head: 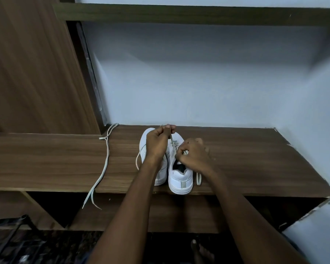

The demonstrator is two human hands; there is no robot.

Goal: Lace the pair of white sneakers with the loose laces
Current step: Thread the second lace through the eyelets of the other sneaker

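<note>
Lace [172, 140] between hands [157, 143] [193, 155], above right sneaker [180, 176]

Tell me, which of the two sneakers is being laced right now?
The right sneaker, nearer the shelf's front edge. Both hands work its lace; the left sneaker shows none threaded, and the other lace lies loose.

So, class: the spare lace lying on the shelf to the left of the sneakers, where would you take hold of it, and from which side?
Pinch the spare lace near its two tips, which hang over the shelf front edge. Come from the front and below: there it hangs free, while the rest lies flat on the wood.
</note>
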